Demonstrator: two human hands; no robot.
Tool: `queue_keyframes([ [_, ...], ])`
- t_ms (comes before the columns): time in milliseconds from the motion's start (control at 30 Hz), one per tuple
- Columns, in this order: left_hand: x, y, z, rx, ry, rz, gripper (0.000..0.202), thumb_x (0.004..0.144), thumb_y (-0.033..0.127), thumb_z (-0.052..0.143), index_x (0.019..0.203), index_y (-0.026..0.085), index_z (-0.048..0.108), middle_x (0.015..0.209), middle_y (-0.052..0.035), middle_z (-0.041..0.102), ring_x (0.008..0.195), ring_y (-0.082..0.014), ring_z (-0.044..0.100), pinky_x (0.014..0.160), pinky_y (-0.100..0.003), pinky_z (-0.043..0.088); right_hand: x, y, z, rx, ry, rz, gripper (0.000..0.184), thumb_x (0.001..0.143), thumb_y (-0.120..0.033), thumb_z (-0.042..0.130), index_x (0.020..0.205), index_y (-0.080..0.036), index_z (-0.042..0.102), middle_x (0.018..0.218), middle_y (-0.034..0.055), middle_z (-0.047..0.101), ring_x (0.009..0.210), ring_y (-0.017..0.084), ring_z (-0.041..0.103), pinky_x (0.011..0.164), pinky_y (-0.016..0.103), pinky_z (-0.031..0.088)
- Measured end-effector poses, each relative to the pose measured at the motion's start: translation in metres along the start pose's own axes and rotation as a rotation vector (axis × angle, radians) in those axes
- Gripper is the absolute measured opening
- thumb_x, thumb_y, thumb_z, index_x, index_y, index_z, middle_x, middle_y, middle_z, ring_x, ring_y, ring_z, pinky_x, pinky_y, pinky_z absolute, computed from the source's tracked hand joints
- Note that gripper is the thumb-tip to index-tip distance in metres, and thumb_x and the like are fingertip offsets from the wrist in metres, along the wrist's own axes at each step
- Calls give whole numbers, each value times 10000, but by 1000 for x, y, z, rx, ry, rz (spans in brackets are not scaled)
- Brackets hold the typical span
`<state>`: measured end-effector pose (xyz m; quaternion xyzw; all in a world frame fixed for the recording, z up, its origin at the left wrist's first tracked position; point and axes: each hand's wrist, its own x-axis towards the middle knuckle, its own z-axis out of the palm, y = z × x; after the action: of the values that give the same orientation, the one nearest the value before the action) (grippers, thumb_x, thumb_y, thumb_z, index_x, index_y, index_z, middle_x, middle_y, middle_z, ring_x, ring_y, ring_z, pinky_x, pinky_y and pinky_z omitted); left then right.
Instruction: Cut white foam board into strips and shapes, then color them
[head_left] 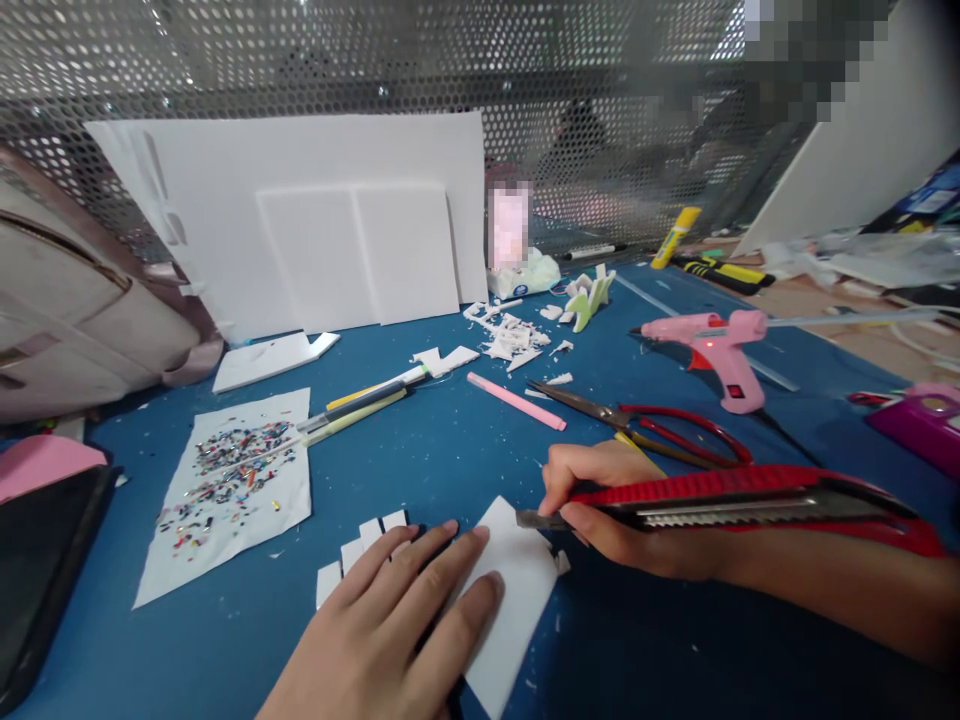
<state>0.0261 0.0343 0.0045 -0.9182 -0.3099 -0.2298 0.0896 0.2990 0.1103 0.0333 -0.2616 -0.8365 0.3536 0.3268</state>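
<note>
- left hand [397, 630] flat, fingers spread, pinning the white foam piece [514, 590] at the bench's [450, 450] near edge
- right hand [615, 510] gripping the red box cutter [742, 497], blade on the foam's right edge
- scissors [645, 425] just behind it

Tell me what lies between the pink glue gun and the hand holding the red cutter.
In the head view, red-handled scissors lie between the pink glue gun and the right hand, which grips the red cutter.

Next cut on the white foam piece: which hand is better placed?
Right, likely. The right hand grips the red utility knife, blade tip at the edge of the white foam piece. The left hand lies flat on it, pinning it to the blue mat.
</note>
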Motion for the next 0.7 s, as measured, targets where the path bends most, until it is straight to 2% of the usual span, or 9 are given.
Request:
queue_keyframes([
  [133,1,-3,-3,0,4,-25,423,950,157,385,1307,207,605,1447,-23,560,1274,-200,547,1109,-380,411,0,0,0,-16,-23,-28,130,925,-250,547,847,-162,601,678,-21,581,565,82,505,517,206,348],
  [367,2,-6,-8,-41,-54,-112,535,851,75,386,1344,192,560,1349,-34,604,1147,-221,563,1036,-393,411,0,2,0,-41,-31,-29,140,929,-271,543,857,-166,602,683,-16,582,568,91,519,518,221,349],
  [700,0,-8,-9,-48,-56,-174,536,873,76,338,1351,217,533,1230,-18,631,1014,-210,550,1036,-383,317,0,0,-1,-35,-33,1,137,916,-260,542,844,-163,607,683,-15,583,576,89,528,523,216,354],
])
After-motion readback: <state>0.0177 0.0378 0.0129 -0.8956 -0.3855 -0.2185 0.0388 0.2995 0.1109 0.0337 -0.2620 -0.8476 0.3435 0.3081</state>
